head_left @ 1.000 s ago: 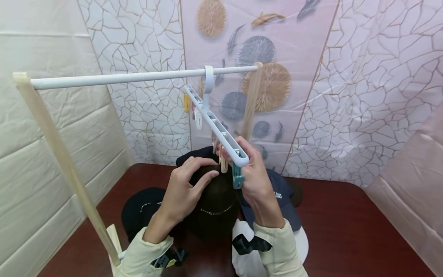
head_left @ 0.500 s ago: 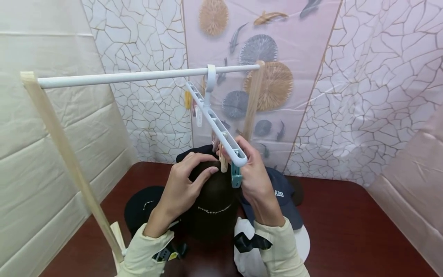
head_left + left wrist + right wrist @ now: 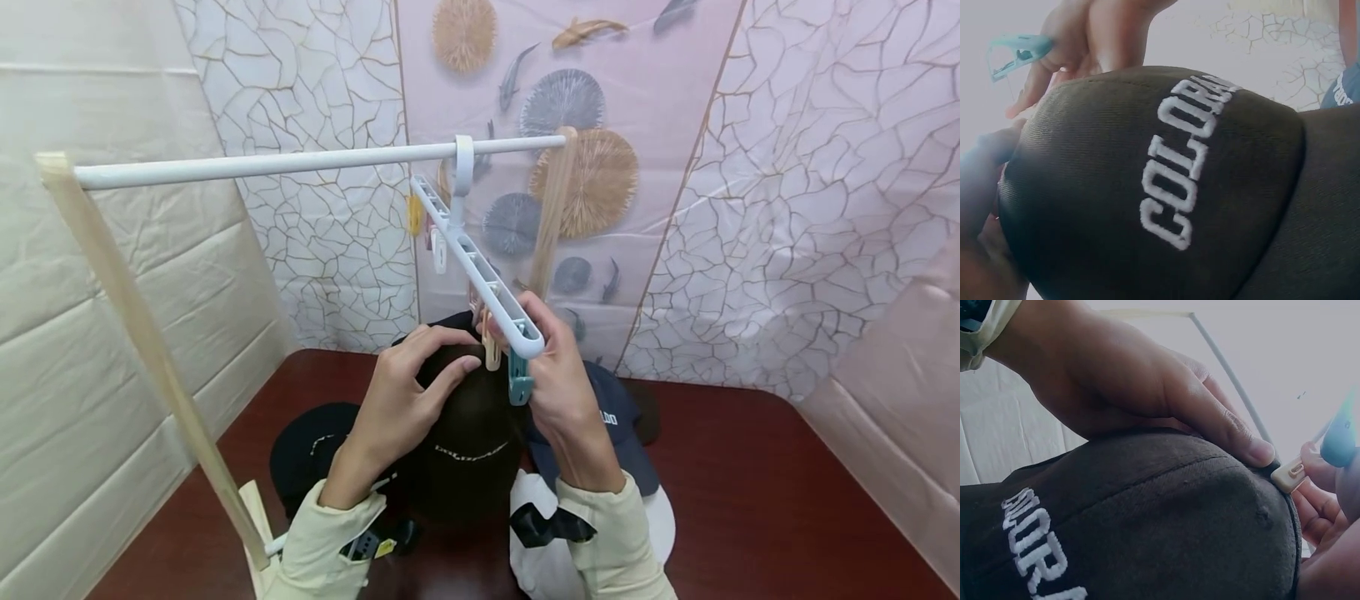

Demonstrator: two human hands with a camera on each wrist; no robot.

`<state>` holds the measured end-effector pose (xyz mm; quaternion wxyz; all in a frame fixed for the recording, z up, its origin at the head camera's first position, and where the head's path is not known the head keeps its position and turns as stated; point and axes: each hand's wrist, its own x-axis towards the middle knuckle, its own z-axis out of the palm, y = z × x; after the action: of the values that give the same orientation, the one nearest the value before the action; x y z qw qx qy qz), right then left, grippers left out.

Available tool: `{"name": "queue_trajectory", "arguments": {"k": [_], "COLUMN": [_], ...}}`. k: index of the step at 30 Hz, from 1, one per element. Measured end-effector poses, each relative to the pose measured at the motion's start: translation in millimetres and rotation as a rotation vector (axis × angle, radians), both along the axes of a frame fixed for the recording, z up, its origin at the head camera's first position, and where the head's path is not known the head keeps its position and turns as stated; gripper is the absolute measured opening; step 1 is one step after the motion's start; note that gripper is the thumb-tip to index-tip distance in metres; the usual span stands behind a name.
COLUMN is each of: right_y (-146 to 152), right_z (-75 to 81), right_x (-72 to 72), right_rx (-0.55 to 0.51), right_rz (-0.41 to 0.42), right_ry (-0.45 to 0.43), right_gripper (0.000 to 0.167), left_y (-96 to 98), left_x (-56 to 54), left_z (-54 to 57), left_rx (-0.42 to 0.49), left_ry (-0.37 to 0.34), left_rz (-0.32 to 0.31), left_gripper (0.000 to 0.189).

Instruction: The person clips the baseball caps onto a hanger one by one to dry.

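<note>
A dark brown baseball cap [image 3: 465,417] with white lettering [image 3: 1175,162] hangs brim-down beneath the near end of a white clip hanger [image 3: 487,279]. My left hand [image 3: 405,400] pinches the cap's upper edge between thumb and fingers. Beside those fingertips, a beige clothespin [image 3: 492,346] on the hanger meets the cap's edge. My right hand [image 3: 558,375] reaches behind the hanger's end and pinches the beige clothespin, with its fingertips partly hidden. A teal clothespin [image 3: 519,383] hangs at the hanger's tip, in front of the right hand.
The hanger hooks over a white rod [image 3: 262,167] on a wooden frame [image 3: 150,350]. Yellow [image 3: 414,215] and white clothespins [image 3: 439,250] hang farther back. On the red-brown table [image 3: 750,483] lie a black cap [image 3: 307,446], a navy cap [image 3: 618,425] and a white cap [image 3: 540,558].
Both hands keep their hold at the cap and beige clothespin. The hanger's near end and the hands shift slightly right in the head view.
</note>
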<state>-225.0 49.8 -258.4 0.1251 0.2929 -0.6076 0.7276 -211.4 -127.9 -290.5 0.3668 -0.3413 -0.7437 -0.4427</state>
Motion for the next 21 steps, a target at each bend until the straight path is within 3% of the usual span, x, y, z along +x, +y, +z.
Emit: {"name": "queue_trajectory", "arguments": {"k": [14, 21], "right_y": [9.0, 10.0], "right_z": [0.8, 1.8], "right_x": [2.3, 4.0], "right_rx": [0.026, 0.165], "right_rz": [-0.035, 0.023], "right_ry": [-0.017, -0.078], "right_gripper": [0.002, 0.027], "left_y": [10.0, 2.7], "left_x": [-0.9, -1.2], "left_z": [-0.2, -0.9], "left_rx": [0.048, 0.042], "left_ry": [-0.031, -0.068], "left_rz": [-0.034, -0.022], "left_gripper": [0.017, 0.018]}}
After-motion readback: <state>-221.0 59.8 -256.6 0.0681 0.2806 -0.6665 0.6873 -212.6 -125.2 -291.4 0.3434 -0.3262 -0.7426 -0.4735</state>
